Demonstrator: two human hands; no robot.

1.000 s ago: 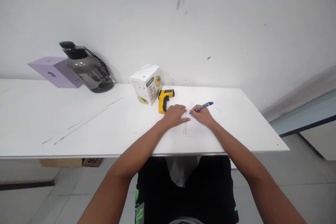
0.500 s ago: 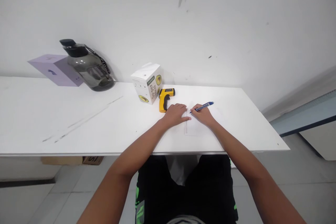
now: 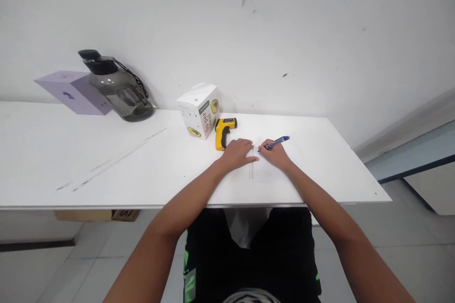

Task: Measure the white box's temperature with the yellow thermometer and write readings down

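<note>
A slim blue pen (image 3: 279,141) slants over a white sheet of paper (image 3: 263,171) on a long white table (image 3: 124,170), its tip down at the page. Nearest the camera, black trousers with bright green marks (image 3: 249,270) show below the table's front edge, with a brown cardboard box (image 3: 88,216) off to the left beneath the tabletop. Two bare forearms reach across the edge to the sheet, where faint writing, too small to read, runs along the left side. The person's left hand (image 3: 238,154) lies flat at that side of the paper, fingers close together and thumb set apart; the right hand (image 3: 274,154) pinches the pen between thumb and fingertips. Just beyond the left hand lies a yellow-and-black, pistol-shaped plastic device (image 3: 221,134), right beside an upright white carton printed with avocados (image 3: 199,112) and the words "Super Meal." Farther left, well apart from the hands, a translucent grey bottle with a black cap and strap (image 3: 122,97) partly hides a lilac rectangular box (image 3: 73,93). A scuffed white wall (image 3: 213,19) rises behind the table.
</note>
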